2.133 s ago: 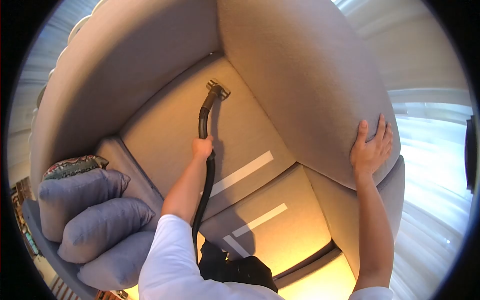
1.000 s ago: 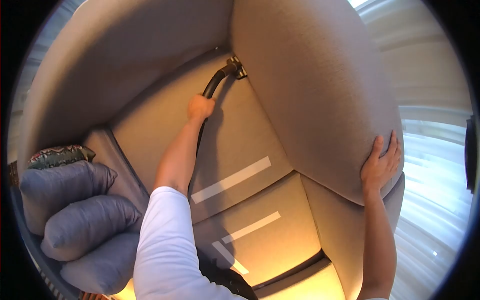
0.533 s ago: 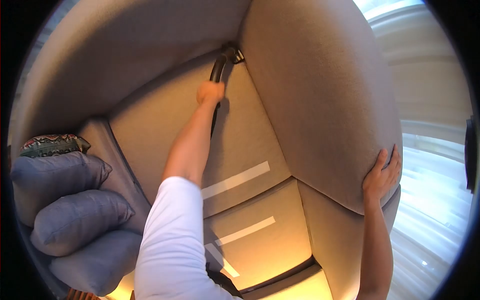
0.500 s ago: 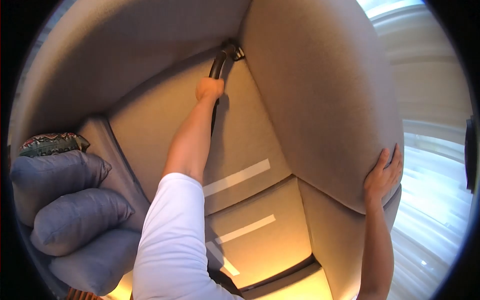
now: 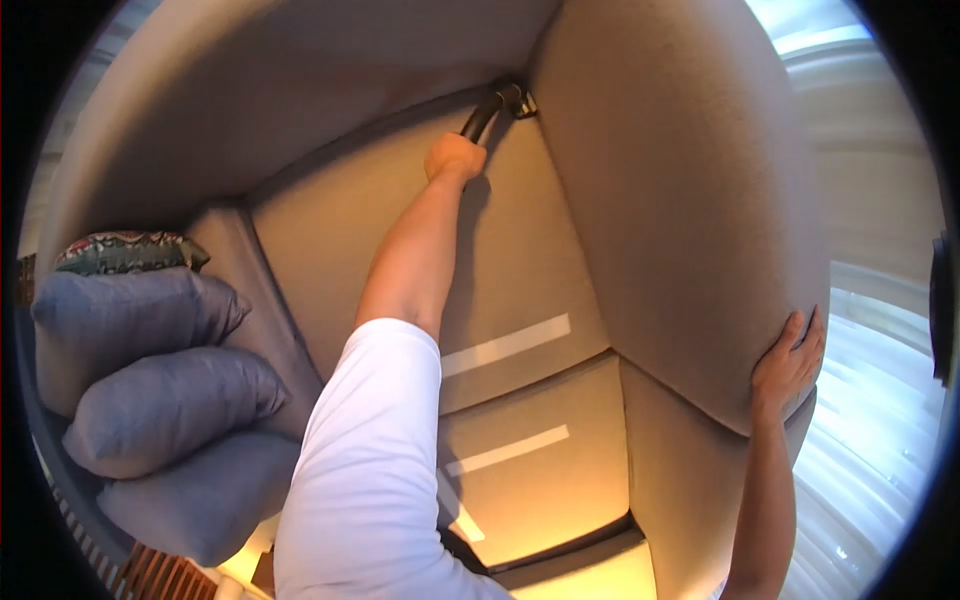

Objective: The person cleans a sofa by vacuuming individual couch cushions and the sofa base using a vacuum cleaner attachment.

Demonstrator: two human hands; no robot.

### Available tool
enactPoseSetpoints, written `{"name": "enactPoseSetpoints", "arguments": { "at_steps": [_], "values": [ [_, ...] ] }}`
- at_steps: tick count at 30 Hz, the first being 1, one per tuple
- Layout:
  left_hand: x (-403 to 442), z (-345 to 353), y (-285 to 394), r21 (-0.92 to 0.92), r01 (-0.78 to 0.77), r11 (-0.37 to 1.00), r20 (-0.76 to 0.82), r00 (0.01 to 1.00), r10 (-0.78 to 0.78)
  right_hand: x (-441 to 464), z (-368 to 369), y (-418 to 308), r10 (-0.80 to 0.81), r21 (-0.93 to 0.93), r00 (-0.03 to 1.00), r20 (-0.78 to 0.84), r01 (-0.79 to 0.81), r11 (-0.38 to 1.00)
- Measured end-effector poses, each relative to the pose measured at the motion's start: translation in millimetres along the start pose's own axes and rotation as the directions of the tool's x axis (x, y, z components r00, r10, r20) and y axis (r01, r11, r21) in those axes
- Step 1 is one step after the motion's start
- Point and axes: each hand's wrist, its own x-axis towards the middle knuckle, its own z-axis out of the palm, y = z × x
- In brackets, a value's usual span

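My left hand (image 5: 456, 158) is closed around a black vacuum cleaner wand (image 5: 481, 119). At the wand's far end, the nozzle (image 5: 524, 104) sits in the corner where the sofa's seat cushion (image 5: 520, 240) meets two upright cushioned sides. The rest of the wand is hidden behind my forearm. On the right, my right hand (image 5: 790, 362) lies with fingers spread on the outer edge of the grey-brown sofa backrest (image 5: 680, 200). It holds nothing.
Several grey pillows (image 5: 170, 410) and a patterned cushion (image 5: 130, 253) are stacked at the left. Pale strips of light (image 5: 510, 342) fall on the seat. Sheer curtains (image 5: 860, 400) hang behind the backrest. A slatted wooden piece (image 5: 165, 575) shows at bottom left.
The whole scene has shifted rightward in view. The nozzle stays at the sofa corner, while the wand part below my left hand has gone out of sight behind my arm. My right hand remains on the backrest.
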Motion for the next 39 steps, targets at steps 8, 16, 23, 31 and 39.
{"name": "enactPoseSetpoints", "arguments": {
  "at_steps": [8,16,23,31,39],
  "values": [
    [-27,-63,-140,-0.038,-0.071,0.997,-0.028,0.997,0.07,-3,4,6,0.05,-0.08,0.999,-0.018,-0.052,0.995],
    [6,-34,-66,-0.058,-0.036,0.998,-0.083,0.996,0.031,3,7,6,-0.008,-0.029,1.0,-0.009,0.008,1.0],
    [-39,-99,-317,-0.227,0.243,0.943,-0.227,0.928,-0.294,2,2,0,-0.001,-0.037,1.0,-0.008,0.0,0.999],
    [-123,-16,-347,-0.633,0.369,0.68,-0.147,0.806,-0.573,5,8,7,-0.098,0.004,0.994,0.038,0.098,0.995],
    [-53,-11,-377,-0.842,0.17,0.512,-0.187,0.799,-0.572,2,2,-3,-0.043,-0.018,0.999,0.025,0.043,0.999]
  ]
}}
